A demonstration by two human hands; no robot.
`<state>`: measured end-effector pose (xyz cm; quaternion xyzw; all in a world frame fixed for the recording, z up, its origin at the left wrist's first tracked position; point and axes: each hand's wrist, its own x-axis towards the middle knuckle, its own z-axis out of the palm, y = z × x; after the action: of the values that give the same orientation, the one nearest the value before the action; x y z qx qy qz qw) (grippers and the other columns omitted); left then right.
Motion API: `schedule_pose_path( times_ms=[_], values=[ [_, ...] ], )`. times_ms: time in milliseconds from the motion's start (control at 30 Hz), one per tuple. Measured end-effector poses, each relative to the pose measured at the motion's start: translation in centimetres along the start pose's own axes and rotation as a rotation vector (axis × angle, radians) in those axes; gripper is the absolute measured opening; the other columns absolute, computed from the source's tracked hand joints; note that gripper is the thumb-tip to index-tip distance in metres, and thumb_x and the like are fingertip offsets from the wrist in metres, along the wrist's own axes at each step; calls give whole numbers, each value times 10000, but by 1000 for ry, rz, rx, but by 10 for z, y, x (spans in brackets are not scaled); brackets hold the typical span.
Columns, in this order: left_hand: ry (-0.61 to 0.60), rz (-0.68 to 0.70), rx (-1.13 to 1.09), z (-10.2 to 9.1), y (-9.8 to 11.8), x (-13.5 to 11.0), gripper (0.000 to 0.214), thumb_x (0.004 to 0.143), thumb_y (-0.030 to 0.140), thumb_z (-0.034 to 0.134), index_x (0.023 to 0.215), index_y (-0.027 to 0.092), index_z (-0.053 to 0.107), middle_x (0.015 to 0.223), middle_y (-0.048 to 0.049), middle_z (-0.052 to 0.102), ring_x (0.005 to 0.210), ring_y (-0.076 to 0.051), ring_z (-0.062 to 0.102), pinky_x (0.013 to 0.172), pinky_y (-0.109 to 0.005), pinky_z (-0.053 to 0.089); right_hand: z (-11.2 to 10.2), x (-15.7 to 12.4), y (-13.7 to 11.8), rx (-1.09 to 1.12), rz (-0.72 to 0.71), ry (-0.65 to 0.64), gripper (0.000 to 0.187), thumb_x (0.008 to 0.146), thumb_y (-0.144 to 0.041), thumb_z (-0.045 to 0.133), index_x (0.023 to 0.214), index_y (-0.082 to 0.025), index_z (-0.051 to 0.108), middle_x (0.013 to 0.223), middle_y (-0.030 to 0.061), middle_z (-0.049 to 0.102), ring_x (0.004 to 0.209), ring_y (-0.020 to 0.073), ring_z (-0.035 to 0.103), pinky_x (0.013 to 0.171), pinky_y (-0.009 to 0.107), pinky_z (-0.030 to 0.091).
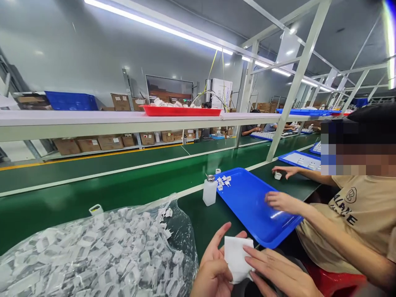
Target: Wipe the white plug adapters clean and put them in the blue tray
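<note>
My left hand (215,264) and my right hand (278,272) are low in the view, both closed on a small white cloth (236,255) held between them. Thumb and fingers of the left hand pinch its left edge. The right hand's fingers lie along its right side. To the left lies a large clear plastic bag (99,251) full of several small white plastic parts. Just ahead stands a white dispenser bottle (209,190) with a metal top, beside a blue tray (253,206).
A co-worker in a tan shirt sits at the right, one hand (280,202) on the blue tray, the other (286,171) near a small white part. A green conveyor belt (93,181) runs across. A red tray (181,110) sits on the overhead shelf. More blue trays lie further right.
</note>
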<state>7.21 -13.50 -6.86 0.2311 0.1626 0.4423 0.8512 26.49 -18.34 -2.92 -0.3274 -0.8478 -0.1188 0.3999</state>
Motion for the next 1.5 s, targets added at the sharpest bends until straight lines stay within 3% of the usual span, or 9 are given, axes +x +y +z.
schedule_pose_path(
  times_ms=[300, 433, 567, 800, 933, 1000, 1100, 1200, 1500],
  values=[
    [13, 5, -25, 10, -3, -7, 963, 503, -41, 535, 1436, 197, 522, 1355, -148, 676, 1115, -276, 687, 781, -293, 520, -15, 1, -4, 49, 65, -26, 377, 884, -54, 629, 1192, -231, 755, 1215, 73, 755, 971, 231, 780, 918, 282, 609],
    [50, 41, -64, 12, -6, -9, 931, 466, -19, 525, 1375, 183, 564, 1336, -160, 691, 1304, -344, 590, 964, -408, 511, -18, 2, -7, 72, 61, -23, 394, 889, -47, 622, 1199, -247, 760, 1194, 67, 764, 928, 223, 788, 891, 270, 619],
    [47, 27, -112, 16, -2, -12, 782, 614, 47, 563, 1390, 141, 552, 1347, -190, 680, 1392, -369, 507, 1097, -497, 434, -15, -1, -8, 64, 50, -42, 359, 889, -49, 626, 1169, -226, 765, 1197, 78, 765, 923, 219, 784, 879, 277, 626],
    [107, 15, -69, 14, -5, -10, 824, 526, -23, 588, 1322, 193, 599, 1305, -148, 708, 1231, -351, 632, 960, -432, 513, -7, -3, 0, -107, -20, -200, 504, 897, -18, 518, 1354, -173, 664, 1425, 122, 625, 1104, 234, 707, 928, 309, 597],
    [118, -10, -90, 12, -7, -7, 703, 593, 22, 598, 1282, 155, 646, 1182, -145, 755, 1071, -294, 698, 877, -368, 520, -2, -3, 1, -18, -13, -73, 391, 917, -33, 547, 1210, -196, 749, 1351, 119, 687, 1029, 223, 687, 890, 306, 592],
    [109, -45, -87, 10, -7, -6, 541, 688, 128, 607, 1223, 121, 690, 1174, -166, 752, 995, -275, 710, 829, -361, 530, 3, -6, 0, 155, 169, -2, 319, 917, -75, 604, 1147, -221, 770, 1217, 102, 761, 1005, 222, 687, 872, 299, 589],
    [116, -72, 32, 5, -7, -5, 396, 830, 326, 570, 1082, 81, 754, 1158, -190, 746, 945, -268, 709, 791, -373, 547, 12, -12, 1, 497, 730, -8, 216, 929, -283, 675, 1106, -235, 788, 985, 76, 788, 878, 224, 711, 763, 282, 588],
    [136, -73, 190, 1, -5, -5, 419, 873, 416, 564, 983, 69, 771, 1018, -186, 768, 854, -261, 726, 767, -375, 553, 23, -12, 2, 828, 1154, 11, 344, 859, -478, 737, 1023, -185, 811, 819, 68, 759, 761, 232, 690, 672, 287, 549],
    [186, 35, 456, -1, 0, -5, 378, 702, 389, 876, 921, 103, 761, 755, -86, 757, 619, -151, 689, 640, -264, 543, 45, -9, -2, 1211, 1422, 273, 374, 775, -539, 810, 861, -177, 777, 681, -5, 672, 691, 171, 627, 708, 282, 511]
  ],
)
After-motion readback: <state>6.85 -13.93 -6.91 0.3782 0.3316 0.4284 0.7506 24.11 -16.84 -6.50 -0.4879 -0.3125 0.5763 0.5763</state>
